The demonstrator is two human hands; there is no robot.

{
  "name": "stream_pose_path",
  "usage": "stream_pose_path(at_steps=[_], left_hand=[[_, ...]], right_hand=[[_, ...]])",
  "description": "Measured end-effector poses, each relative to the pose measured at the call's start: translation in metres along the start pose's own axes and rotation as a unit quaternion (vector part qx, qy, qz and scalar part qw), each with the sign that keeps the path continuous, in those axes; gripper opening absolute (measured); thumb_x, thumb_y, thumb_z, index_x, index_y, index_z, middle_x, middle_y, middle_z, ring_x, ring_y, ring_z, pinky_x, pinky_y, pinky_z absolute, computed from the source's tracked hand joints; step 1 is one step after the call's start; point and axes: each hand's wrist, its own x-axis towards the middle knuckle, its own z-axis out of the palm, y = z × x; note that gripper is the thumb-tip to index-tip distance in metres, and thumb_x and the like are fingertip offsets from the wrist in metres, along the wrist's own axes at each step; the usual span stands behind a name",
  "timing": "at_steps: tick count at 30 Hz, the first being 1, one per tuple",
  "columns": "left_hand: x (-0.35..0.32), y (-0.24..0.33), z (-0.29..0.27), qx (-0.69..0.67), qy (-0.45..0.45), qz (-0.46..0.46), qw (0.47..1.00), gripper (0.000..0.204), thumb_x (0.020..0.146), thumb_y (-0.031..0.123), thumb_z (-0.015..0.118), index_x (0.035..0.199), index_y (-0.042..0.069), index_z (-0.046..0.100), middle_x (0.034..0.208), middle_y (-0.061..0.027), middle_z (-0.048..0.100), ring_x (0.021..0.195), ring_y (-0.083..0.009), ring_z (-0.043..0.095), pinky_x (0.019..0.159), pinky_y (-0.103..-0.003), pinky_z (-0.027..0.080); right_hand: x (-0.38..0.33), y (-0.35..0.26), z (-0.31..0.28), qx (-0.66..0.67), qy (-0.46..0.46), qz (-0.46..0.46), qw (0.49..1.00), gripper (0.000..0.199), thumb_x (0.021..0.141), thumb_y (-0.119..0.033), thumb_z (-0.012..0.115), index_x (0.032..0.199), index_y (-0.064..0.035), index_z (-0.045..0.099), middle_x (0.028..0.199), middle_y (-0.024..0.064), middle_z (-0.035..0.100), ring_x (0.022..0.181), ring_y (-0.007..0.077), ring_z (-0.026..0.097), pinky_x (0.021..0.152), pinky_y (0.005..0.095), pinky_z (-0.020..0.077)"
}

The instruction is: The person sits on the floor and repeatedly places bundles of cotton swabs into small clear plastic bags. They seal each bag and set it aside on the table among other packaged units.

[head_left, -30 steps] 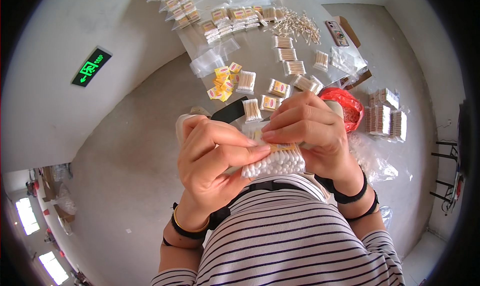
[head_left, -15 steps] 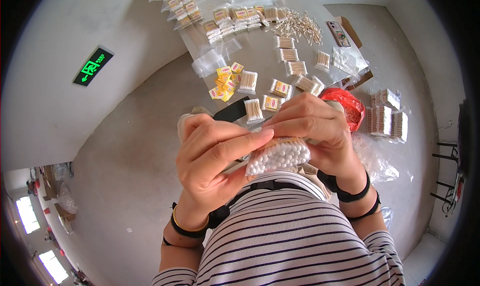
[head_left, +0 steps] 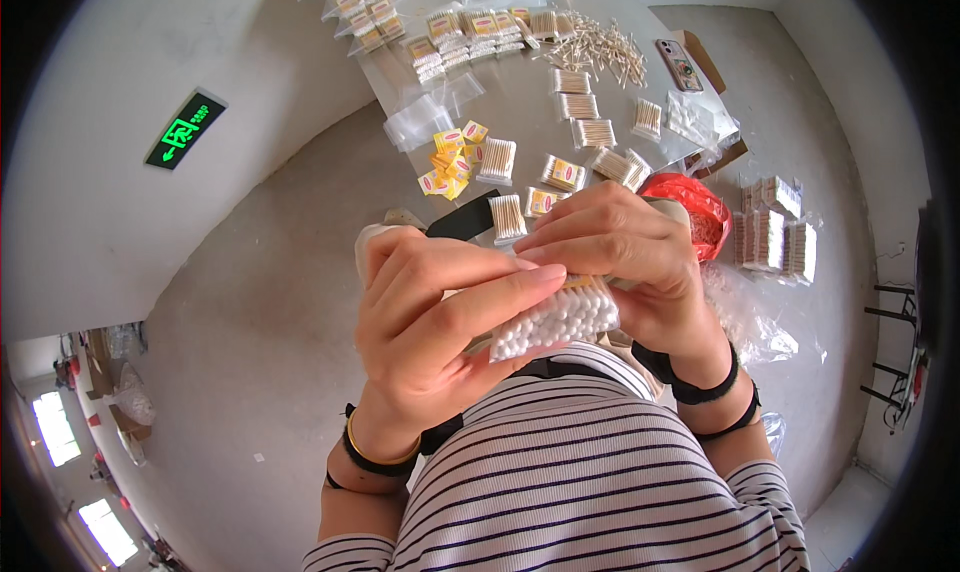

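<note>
Between my two hands, in front of my striped shirt, is a clear bag of cotton swabs (head_left: 562, 322), its white tips facing me. My left hand (head_left: 430, 322) grips its left side, the fingers laid across the top. My right hand (head_left: 630, 247) pinches its far right edge. Part of a yellow label shows on the bag near my right fingers; the far side is hidden. Just beyond my hands on the table lie a swab bundle (head_left: 508, 218) and two yellow-labelled swab packs, one of them (head_left: 563, 173) in full view.
On the grey table (head_left: 500, 102) are yellow labels (head_left: 449, 164), clear plastic bags (head_left: 420, 122), loose swabs (head_left: 605, 52), stacked packs (head_left: 470, 34) and a phone (head_left: 679, 65). At the table's right stands a red bag (head_left: 700, 212); stacked swab bundles (head_left: 770, 237) sit further right.
My left fingers have slid a little right across the top of the swab bag, and the bag tilts slightly more. Both hands keep hold of it. The table things look unchanged.
</note>
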Motion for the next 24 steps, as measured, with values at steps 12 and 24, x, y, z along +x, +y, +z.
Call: stream_pose_path(at_steps=[12,24], left_hand=[[-0.002,-0.004,-0.004,0.008,-0.038,0.01,0.999,0.046,0.057,0.017,0.086,0.102,0.016,0.078,0.091,0.0052,0.069,0.079,-0.0142,0.06,0.075,-0.034,0.037],[-0.014,-0.014,0.012,-0.208,0.069,-0.283,0.934,0.035,0.086,0.012,0.078,0.118,0.001,0.068,0.093,-0.0026,0.068,0.08,-0.0216,0.064,0.091,-0.034,0.048]], right_hand=[[-0.001,0.0,0.003,-0.014,-0.012,0.022,1.0,0.023,0.084,-0.013,0.076,0.105,-0.0034,0.075,0.103,0.0079,0.075,0.099,0.0262,0.07,0.088,0.0384,0.0542],[-0.018,0.015,0.004,0.199,0.067,0.2,0.957,0.032,0.09,-0.012,0.076,0.12,-0.0035,0.068,0.111,0.0076,0.072,0.102,0.0235,0.067,0.096,0.0325,0.0496]])
